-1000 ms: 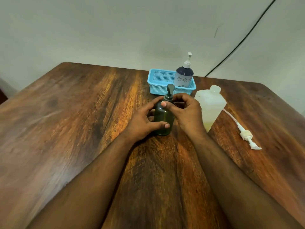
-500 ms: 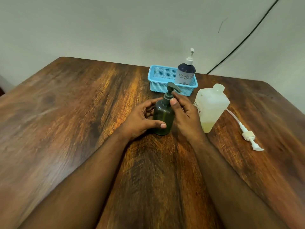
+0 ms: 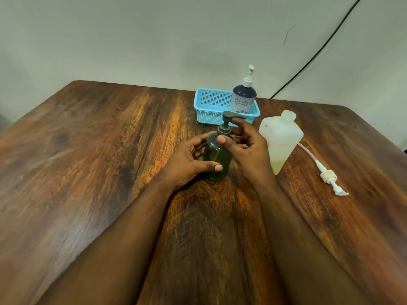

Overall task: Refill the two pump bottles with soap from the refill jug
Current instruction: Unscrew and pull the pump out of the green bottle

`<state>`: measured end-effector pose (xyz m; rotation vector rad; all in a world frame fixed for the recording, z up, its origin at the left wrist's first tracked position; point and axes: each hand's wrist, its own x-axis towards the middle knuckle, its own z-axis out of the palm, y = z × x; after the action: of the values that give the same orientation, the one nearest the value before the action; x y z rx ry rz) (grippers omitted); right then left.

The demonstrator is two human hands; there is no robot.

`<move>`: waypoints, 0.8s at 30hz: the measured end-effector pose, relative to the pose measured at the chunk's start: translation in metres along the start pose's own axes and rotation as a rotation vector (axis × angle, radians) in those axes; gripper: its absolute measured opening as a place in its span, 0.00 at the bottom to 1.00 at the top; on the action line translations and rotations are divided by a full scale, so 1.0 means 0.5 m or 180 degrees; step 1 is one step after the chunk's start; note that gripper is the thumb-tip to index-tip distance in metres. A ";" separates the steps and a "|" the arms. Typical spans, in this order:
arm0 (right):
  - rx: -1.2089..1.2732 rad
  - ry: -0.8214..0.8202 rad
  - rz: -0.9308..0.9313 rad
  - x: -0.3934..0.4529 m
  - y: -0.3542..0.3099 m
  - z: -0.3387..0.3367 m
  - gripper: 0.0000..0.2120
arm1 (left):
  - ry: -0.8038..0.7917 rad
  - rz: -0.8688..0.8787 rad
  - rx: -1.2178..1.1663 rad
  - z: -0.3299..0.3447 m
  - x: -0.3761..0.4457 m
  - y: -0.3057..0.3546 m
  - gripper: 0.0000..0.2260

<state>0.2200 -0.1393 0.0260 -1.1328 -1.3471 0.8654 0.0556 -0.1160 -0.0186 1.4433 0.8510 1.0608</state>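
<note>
Grainy wood table, hands gripping, seemingly, smooth green bottle

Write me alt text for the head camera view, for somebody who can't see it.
A person's left hand grips a dark green pump bottle standing on a wooden table, while the right hand holds its pump collar. To the right stand a nearly empty refill jug and a loose white pump; behind, a blue-topped pump bottle stands in a blue basket.

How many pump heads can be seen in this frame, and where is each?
3. One sits on the green bottle between the hands, one on the blue floral bottle in the basket, and one white loose pump lies on the table right of the jug.
</note>
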 end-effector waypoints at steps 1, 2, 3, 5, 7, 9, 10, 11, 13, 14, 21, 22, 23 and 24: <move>-0.0182 0.0043 -0.0060 -0.002 -0.003 0.006 0.20 | -0.0005 0.0020 0.0025 0.000 -0.001 0.001 0.35; -0.0274 0.0100 -0.0107 -0.001 -0.005 0.008 0.20 | -0.0006 0.0028 0.0027 0.000 -0.001 0.003 0.35; -0.0262 0.0150 -0.0119 0.000 -0.007 0.007 0.20 | -0.0004 0.0025 0.0015 0.001 -0.001 0.004 0.35; -0.0160 0.0130 -0.0156 0.001 -0.007 0.002 0.21 | 0.0020 0.0002 0.0005 0.000 -0.001 0.004 0.35; -0.0076 0.0062 -0.0179 -0.003 -0.004 -0.002 0.23 | 0.0015 -0.0008 0.0001 0.000 -0.003 0.005 0.35; -0.0054 0.0066 -0.0199 -0.006 -0.003 0.000 0.26 | 0.0014 -0.0007 -0.0016 0.002 -0.005 0.008 0.34; -0.0089 0.0089 -0.0202 -0.006 -0.004 0.003 0.27 | 0.0016 -0.0008 -0.0014 0.003 -0.006 0.011 0.33; -0.0135 0.0103 -0.0189 -0.006 -0.006 0.006 0.27 | 0.0014 -0.0001 -0.0013 0.005 -0.007 0.013 0.33; -0.0087 0.0134 -0.0150 -0.004 -0.009 0.010 0.25 | 0.0006 0.0023 -0.0028 0.007 -0.008 0.013 0.33; 0.0047 0.0140 -0.0137 -0.004 -0.010 0.009 0.23 | 0.0005 0.0030 -0.0035 0.007 -0.008 0.012 0.33; 0.0254 0.0216 -0.0178 0.001 -0.013 0.005 0.23 | 0.0013 -0.0023 -0.0004 0.001 -0.004 0.007 0.35; 0.0116 0.0162 -0.0156 0.004 -0.016 0.007 0.23 | 0.0012 -0.0018 0.0001 0.001 -0.004 0.007 0.35; -0.0003 0.0106 -0.0114 0.007 -0.021 0.008 0.22 | 0.0006 -0.0005 0.0007 0.001 -0.003 0.006 0.35; -0.0099 0.0045 -0.0065 0.011 -0.026 0.008 0.20 | -0.0004 0.0010 0.0008 0.001 -0.002 0.006 0.35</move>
<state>0.2145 -0.1369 0.0397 -1.1453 -1.3627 0.8226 0.0556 -0.1178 -0.0159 1.4477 0.8499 1.0613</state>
